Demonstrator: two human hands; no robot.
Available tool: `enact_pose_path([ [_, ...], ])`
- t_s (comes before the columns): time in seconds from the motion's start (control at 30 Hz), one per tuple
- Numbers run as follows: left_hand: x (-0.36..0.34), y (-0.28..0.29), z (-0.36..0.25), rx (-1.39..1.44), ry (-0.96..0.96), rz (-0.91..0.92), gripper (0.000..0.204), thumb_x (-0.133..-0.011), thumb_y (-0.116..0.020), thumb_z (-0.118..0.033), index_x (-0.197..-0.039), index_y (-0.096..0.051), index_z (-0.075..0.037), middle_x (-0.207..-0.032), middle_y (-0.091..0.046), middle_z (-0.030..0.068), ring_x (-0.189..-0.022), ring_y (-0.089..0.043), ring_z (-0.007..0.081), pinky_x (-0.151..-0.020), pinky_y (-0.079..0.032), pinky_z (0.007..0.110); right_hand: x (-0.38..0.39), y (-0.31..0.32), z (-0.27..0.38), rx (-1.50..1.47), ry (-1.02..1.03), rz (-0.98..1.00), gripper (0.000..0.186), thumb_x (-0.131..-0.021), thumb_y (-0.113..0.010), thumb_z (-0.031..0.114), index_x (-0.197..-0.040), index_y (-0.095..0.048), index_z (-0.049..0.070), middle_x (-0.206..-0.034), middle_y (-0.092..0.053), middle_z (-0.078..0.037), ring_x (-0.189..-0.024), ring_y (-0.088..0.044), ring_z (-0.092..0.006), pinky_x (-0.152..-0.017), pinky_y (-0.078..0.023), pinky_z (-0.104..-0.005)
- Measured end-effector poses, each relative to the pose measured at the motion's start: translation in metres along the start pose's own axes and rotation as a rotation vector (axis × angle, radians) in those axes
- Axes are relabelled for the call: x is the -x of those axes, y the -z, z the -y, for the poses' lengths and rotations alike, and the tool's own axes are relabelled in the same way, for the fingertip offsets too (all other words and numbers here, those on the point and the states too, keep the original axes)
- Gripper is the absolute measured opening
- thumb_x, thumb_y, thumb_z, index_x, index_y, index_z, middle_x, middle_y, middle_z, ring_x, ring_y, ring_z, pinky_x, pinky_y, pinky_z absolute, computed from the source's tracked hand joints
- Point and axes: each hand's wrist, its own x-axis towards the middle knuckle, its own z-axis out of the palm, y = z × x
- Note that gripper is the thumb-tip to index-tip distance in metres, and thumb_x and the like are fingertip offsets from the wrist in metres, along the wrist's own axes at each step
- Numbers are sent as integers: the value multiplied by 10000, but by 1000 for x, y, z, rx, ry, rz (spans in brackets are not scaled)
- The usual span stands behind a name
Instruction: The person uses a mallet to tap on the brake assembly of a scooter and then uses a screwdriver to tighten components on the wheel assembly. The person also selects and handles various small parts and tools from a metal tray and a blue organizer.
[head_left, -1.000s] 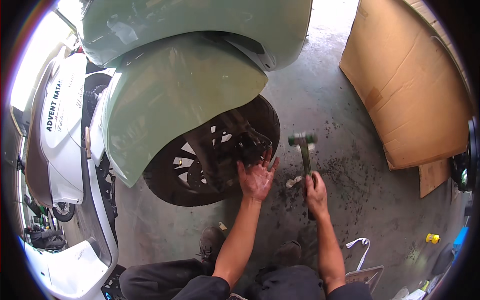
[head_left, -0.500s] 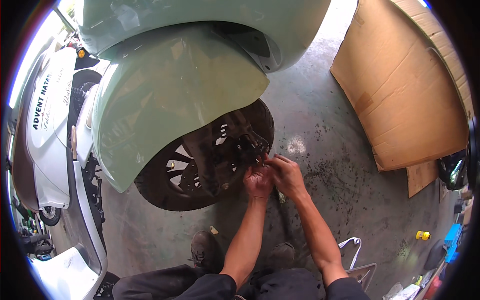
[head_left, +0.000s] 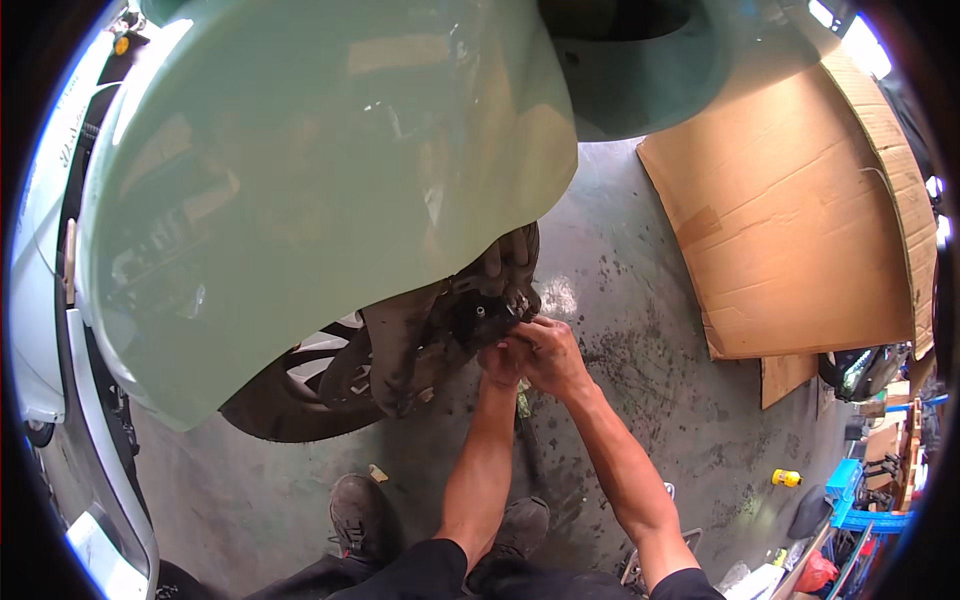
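Observation:
My left hand is closed at the lower edge of the dark brake-caliper area beside the black-tyred wheel. My right hand overlaps it from the right, fingers bunched at the metal fitting; whatever they grip is hidden. Above them spreads a glossy sage-green mudguard, with a larger green body panel behind it at the top. The hammer, with some green on it, appears to lie on the floor just below my hands, partly hidden by them.
A white scooter stands along the left. A large cardboard sheet leans at the right. A yellow bottle, a blue metal object and assorted clutter sit at the lower right. My shoes are below me.
My right hand has let go of the hammer and joined my left at the caliper; both fingers' grips have closed. The view has shifted, and the green mudguard fills more of it.

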Motion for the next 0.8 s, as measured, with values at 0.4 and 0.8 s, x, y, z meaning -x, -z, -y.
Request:
enact_pose_path([
  [0.4,-9,2,-7,-1,186,127,445,-929,-527,-240,-1349,-485,-102,-1308,-559,98,-1149,-560,187,-1104,-308,359,-7,6,-10,171,20,170,109,-783,-638,77,-885,-676,64,-777,-659,-127,-754,-616,-344,-706,-500,-422],
  [0.8,-12,6,-14,-29,148,167,551,-907,-540,-381,-1381,-444,-116,-1454,-413,73,-1295,-432,236,-1135,-261,425,1,-8,3,98,-36,11,126,-716,-663,48,-841,-669,56,-698,-628,-152,-684,-617,-337,-628,-505,-421],
])
